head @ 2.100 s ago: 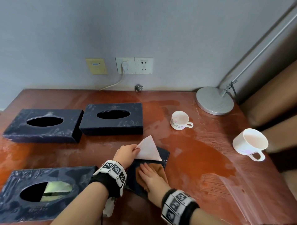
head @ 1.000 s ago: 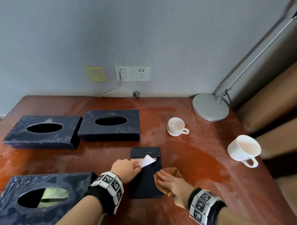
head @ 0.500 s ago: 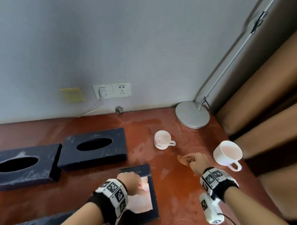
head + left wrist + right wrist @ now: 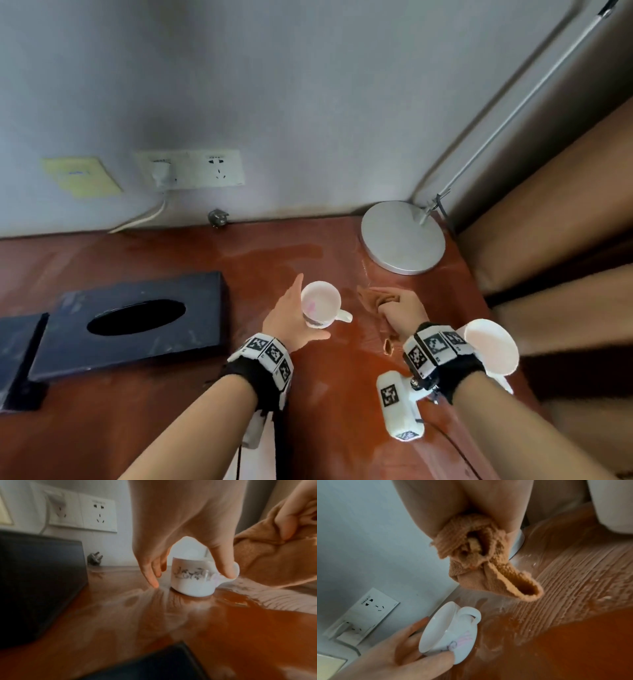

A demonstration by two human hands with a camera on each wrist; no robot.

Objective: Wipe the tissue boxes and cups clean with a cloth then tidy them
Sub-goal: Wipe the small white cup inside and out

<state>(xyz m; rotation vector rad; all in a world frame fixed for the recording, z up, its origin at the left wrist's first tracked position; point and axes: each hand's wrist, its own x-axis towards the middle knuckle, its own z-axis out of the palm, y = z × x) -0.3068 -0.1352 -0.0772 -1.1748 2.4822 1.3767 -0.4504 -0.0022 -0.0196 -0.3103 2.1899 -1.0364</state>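
A small white cup [image 4: 320,305] with a printed pattern stands on the wet brown table [image 4: 342,394]. My left hand [image 4: 301,310] wraps it, with the thumb [image 4: 226,568] by the handle and the fingers [image 4: 409,639] along its far side. Just right of the cup, my right hand [image 4: 400,308] grips a bunched brown cloth [image 4: 376,296], held a little above the table in the right wrist view [image 4: 488,568]. A larger white cup [image 4: 489,346] sits at the right table edge, partly hidden behind my right wrist. A dark tissue box [image 4: 137,315] lies to the left.
A second dark box [image 4: 17,356] shows at the left edge, and a flat dark box [image 4: 154,666] lies near my left wrist. A round lamp base [image 4: 402,236] stands at the back right corner. Wall sockets [image 4: 191,169] and a loose plug [image 4: 217,217] are behind.
My left hand left the tissue and the flat dark box and moved up to the small cup. My right hand carried the cloth off the box to beside the cup. The view swung right.
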